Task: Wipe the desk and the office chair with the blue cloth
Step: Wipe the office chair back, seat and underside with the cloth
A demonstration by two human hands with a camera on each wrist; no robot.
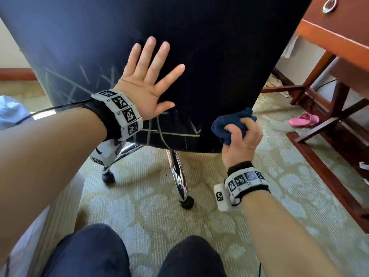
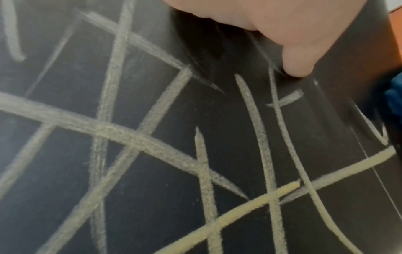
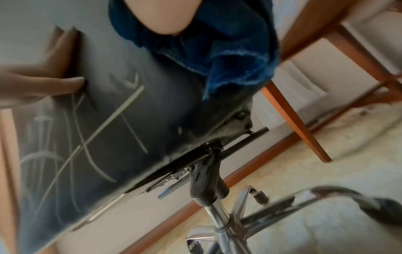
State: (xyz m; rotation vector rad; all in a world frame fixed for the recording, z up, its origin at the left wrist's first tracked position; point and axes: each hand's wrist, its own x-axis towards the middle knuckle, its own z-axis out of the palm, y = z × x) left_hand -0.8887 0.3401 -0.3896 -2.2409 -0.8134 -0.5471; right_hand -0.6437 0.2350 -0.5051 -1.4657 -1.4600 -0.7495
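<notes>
Office chair [image 1: 199, 47] seen from behind: its dark, smooth backrest is a tall panel, long axis running from the chrome base upward, narrowing toward the lower edge. Pale, grainy chalk-like strokes [image 2: 135, 137] cross one another over the lower part of the backrest, straight and slightly curved, some yellowish.

Left hand [image 1: 147, 80]: flat on the backrest above the strokes, fingers [image 1: 151, 48] straight and spread, pointing up the backrest, thumb out toward the backrest's right edge; it grips nothing. In the left wrist view one fingertip [image 2: 298, 68] touches the dark panel.

Right hand [image 1: 242, 136]: at the lower right corner of the backrest, fingers curled tightly round the blue cloth [image 1: 229, 121]. The cloth is bunched into a soft, rumpled wad of terry-like weave with no clear long axis; its loose folds [image 3: 234, 56] lie against the backrest's right edge.

Below the backrest: a black column [image 3: 206, 185] on polished chrome legs [image 1: 179, 176] with dark casters [image 1: 187, 202], standing on a pale patterned carpet [image 1: 199, 226].

Right of the backrest: a reddish-brown wooden surface [image 1: 337, 37] with a metal ring pull [image 1: 330, 5] and slanted braces; a pink slipper [image 1: 303, 119] lies on the carpet beneath it.
</notes>
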